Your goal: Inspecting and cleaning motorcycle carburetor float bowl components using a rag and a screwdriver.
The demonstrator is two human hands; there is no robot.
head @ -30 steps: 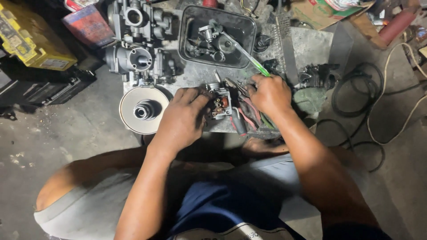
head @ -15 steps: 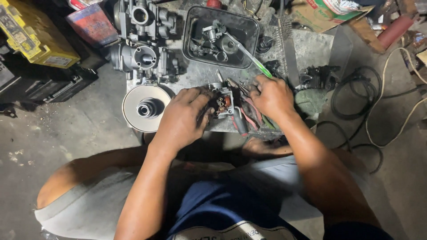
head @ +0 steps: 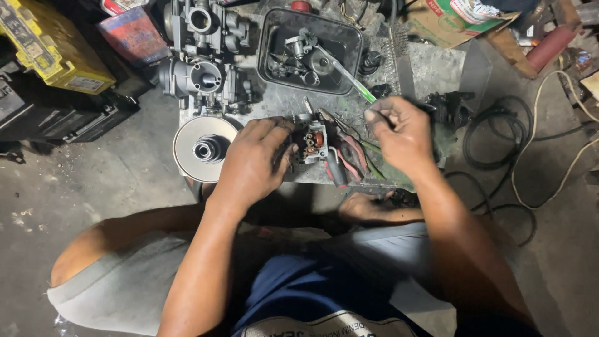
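Head view: left hand (head: 253, 162) palm-down.

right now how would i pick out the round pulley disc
Find the grey slab the person works over, then its near-left corner, beside the left hand. The pulley disc lies there: the only flat, pale, round part, with a dark ribbed hub.

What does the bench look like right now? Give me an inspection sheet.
Surface: grey slab, grimy.
Job's things: small metal part with copper windings, under the left hand.
Clutter: black tray of parts, carburettor bodies, round pulley, red-handled pliers, green-handled screwdriver.
Grippers: right hand raised, fingers pinched; held item cannot tell.
Cables: black and pale loops on floor, right.
Surroundings: yellow box, concrete floor.
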